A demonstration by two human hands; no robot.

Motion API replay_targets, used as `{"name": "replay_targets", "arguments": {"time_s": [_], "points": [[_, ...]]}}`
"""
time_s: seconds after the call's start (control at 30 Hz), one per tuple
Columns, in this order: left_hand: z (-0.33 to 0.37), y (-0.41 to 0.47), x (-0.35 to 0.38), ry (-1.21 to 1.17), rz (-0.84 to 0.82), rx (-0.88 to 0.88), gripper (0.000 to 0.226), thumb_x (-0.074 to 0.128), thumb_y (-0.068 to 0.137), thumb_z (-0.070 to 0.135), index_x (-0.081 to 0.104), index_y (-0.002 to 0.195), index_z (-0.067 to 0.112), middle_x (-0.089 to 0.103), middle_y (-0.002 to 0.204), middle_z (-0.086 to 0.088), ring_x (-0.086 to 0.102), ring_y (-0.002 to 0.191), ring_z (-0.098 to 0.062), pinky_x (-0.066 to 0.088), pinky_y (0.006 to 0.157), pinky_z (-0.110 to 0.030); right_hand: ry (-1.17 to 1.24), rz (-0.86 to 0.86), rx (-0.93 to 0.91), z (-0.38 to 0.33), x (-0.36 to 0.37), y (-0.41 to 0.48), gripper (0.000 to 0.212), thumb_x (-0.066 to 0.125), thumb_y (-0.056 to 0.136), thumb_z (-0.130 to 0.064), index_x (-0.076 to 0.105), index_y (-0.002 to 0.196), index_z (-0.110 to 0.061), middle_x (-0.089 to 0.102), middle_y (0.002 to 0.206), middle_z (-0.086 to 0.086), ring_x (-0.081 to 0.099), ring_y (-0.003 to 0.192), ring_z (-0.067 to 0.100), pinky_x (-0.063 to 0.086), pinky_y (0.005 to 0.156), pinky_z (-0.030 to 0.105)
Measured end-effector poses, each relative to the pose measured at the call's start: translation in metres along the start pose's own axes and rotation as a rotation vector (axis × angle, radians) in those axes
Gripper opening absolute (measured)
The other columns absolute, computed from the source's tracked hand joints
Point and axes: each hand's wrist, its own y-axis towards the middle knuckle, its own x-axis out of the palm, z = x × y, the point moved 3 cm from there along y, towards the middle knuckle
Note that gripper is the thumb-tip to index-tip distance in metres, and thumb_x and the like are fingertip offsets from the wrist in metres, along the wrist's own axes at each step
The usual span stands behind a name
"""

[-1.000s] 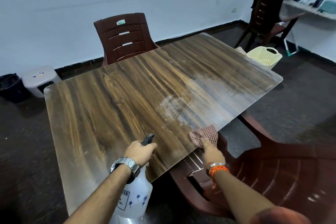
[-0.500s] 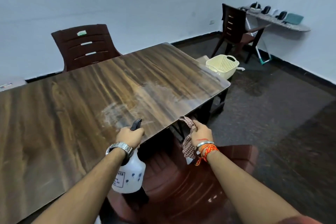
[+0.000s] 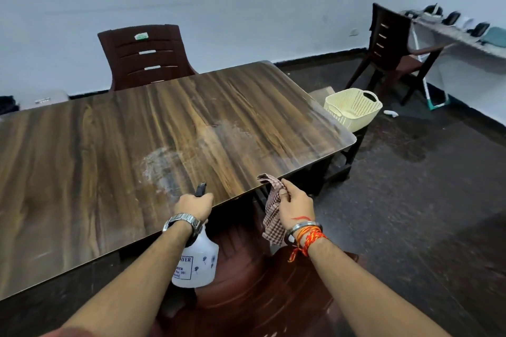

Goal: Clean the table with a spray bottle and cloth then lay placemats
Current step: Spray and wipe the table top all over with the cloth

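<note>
A wood-grain table (image 3: 95, 172) fills the left and middle of the view, with a whitish wet patch of spray (image 3: 164, 167) near its front edge. My left hand (image 3: 195, 206) grips the head of a translucent white spray bottle (image 3: 198, 264), whose black nozzle points over the table edge while its body hangs below the tabletop. My right hand (image 3: 294, 204) holds a red-and-white checked cloth (image 3: 272, 209) just off the table's front edge; the cloth dangles down from my fingers. No placemats are in view.
A dark red plastic chair (image 3: 246, 295) stands right below my arms. Another chair (image 3: 145, 56) is at the table's far side. A cream perforated basket (image 3: 353, 111) sits past the table's right end, with a third chair (image 3: 391, 49) and a cluttered shelf (image 3: 465, 35) beyond.
My right hand has lifted the cloth off the table edge, and it now hangs beside the table. The view has swung right, then slightly back. My left hand keeps its grip on the bottle.
</note>
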Motion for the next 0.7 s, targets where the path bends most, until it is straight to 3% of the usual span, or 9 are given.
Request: {"name": "replay_targets", "arguments": {"time_s": [0.23,0.33,0.57,0.7], "points": [[0.0,0.028,-0.005,-0.066,0.214,-0.129,0.027,0.059,0.079,0.028,0.065,0.072,0.003,0.067,0.074,-0.016,0.064,0.073,-0.036,0.04,0.056,-0.029,0.013,-0.051,-0.037,-0.005,0.005,0.045,0.035,0.047,0.097,-0.017,0.058,0.13,-0.02,0.064,0.123,0.008,0.056,0.117,0.025,0.037,0.092,0.019],[-0.006,0.031,-0.007,-0.071,0.224,-0.179,0.029,0.057,0.081,0.029,0.065,0.076,0.001,0.065,0.07,-0.014,0.061,0.068,-0.033,0.036,0.053,-0.03,0.048,-0.086,-0.079,-0.01,0.019,0.059,0.035,0.047,0.097,-0.017,0.058,0.13,-0.019,0.065,0.122,0.007,0.057,0.116,0.023,0.033,0.087,0.012],[-0.015,0.031,0.02,-0.245,0.304,-0.274,0.027,0.059,0.078,0.029,0.061,0.064,0.006,0.061,0.061,-0.01,0.06,0.062,-0.033,0.043,0.058,-0.031,0.049,-0.218,-0.146,0.0,0.049,0.116,0.036,0.048,0.097,-0.019,0.056,0.132,-0.018,0.061,0.128,0.007,0.054,0.12,0.024,0.036,0.097,0.02],[-0.004,0.013,0.044,-0.231,0.381,-0.341,0.032,0.06,0.079,0.037,0.067,0.075,0.006,0.069,0.074,-0.013,0.064,0.072,-0.033,0.043,0.059,-0.031,0.099,-0.188,-0.285,-0.001,0.038,0.15,0.036,0.049,0.097,-0.016,0.057,0.131,-0.018,0.064,0.124,0.008,0.057,0.116,0.024,0.036,0.092,0.018]]}}
